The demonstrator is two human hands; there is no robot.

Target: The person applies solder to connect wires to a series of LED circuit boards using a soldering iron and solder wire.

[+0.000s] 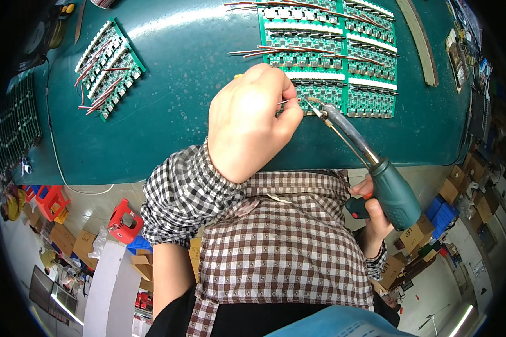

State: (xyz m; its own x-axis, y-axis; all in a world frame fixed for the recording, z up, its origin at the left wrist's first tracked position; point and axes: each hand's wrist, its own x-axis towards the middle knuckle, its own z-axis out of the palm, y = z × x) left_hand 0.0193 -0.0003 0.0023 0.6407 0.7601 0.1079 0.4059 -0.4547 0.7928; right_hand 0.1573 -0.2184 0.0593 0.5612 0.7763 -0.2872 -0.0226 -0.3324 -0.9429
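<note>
My left hand (pixel 250 121) is closed in a pinch over the near edge of a panel of green circuit boards (pixel 371 101). A short end of thin wire (pixel 283 102) sticks out from between its thumb and forefinger; the rest is hidden by the fingers. My right hand (pixel 378 224) is wrapped round the grip of a green soldering gun (pixel 396 194). The gun's metal tip and thin feed tube reach up and left to the panel's near edge, just right of my left fingertips. Whether the tip touches the board I cannot tell.
Red and black wires (pixel 298 50) lie across the panel's rows. A smaller board panel (pixel 109 70) with wires sits at the left of the green table (pixel 180 135). More boards (pixel 18 123) stand at the far left. A curved strip (pixel 419 42) lies at the right.
</note>
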